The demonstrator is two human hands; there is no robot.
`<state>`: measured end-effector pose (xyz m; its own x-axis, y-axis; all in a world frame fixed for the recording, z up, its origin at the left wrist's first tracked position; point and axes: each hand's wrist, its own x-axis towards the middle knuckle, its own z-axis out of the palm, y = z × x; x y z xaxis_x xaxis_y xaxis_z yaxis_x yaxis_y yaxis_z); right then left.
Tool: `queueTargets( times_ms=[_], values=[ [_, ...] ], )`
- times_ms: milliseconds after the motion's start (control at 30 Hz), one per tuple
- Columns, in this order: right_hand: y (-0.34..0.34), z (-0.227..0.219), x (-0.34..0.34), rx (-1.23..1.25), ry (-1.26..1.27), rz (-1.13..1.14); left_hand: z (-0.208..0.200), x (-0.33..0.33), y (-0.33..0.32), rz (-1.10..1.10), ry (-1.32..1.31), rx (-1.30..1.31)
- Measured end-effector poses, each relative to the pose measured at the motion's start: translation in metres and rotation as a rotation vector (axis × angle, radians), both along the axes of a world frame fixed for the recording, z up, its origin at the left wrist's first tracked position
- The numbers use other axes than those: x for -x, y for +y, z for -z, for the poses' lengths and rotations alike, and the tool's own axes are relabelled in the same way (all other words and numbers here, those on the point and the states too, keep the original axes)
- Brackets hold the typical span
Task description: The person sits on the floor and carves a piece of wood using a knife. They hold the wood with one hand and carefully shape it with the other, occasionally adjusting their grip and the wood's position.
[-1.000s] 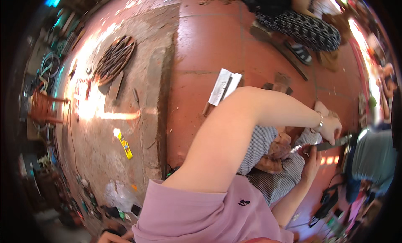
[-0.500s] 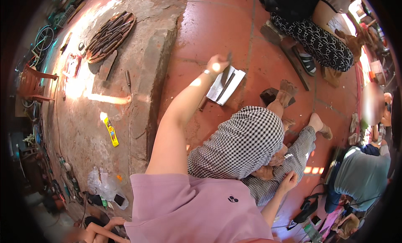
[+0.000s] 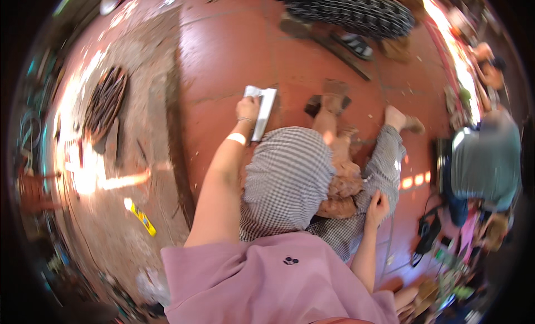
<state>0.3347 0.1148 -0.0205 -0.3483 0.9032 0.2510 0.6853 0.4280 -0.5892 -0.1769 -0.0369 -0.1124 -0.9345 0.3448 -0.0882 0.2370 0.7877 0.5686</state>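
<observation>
My left hand [image 3: 248,108] is at the left side of a white sheet or booklet [image 3: 266,113] lying on the red tiles. Its fingers are curled in and blurred; a dark narrow thing shows beside them, its kind unclear. On the grey checked trouser leg [image 3: 384,179] rests my right hand [image 3: 378,208], closed in a loose fist with nothing visible in it. Between my legs lies a brown piece with a carved-looking surface [image 3: 344,185], apart from both hands. Black-and-white checked cloth [image 3: 290,176] covers my left knee.
On the raised slab [image 3: 150,184] at left are a basket of dark-handled tools [image 3: 106,104], a blade-like tool [image 3: 112,143] and a yellow packet [image 3: 140,218]. A wooden bar [image 3: 345,59] lies near a person in patterned trousers [image 3: 356,14]. Another person in a teal top [image 3: 485,162] sits at right.
The view has shifted and turned. My left hand, above the sheet's upper left with a dark blade-like thing, has come down to its left side. My right fist stays on the leg.
</observation>
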Motion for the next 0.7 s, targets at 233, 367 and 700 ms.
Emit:
queueTargets(
  times_ms=[233, 367, 700],
  values=[
    [-0.002, -0.011, -0.003, 0.057, 0.215, 0.106, -0.106, 0.031, 0.099, 0.618, 0.25, -0.54],
    [0.007, -0.045, -0.053, 0.027, 0.246, 0.188, -0.224, -0.01, 0.155, 0.823, 0.211, -0.227],
    [-0.069, -0.045, -0.47, 0.489, -0.499, 1.38, -0.275, -0.143, 0.226, 1.596, 0.226, -0.026]
  ],
)
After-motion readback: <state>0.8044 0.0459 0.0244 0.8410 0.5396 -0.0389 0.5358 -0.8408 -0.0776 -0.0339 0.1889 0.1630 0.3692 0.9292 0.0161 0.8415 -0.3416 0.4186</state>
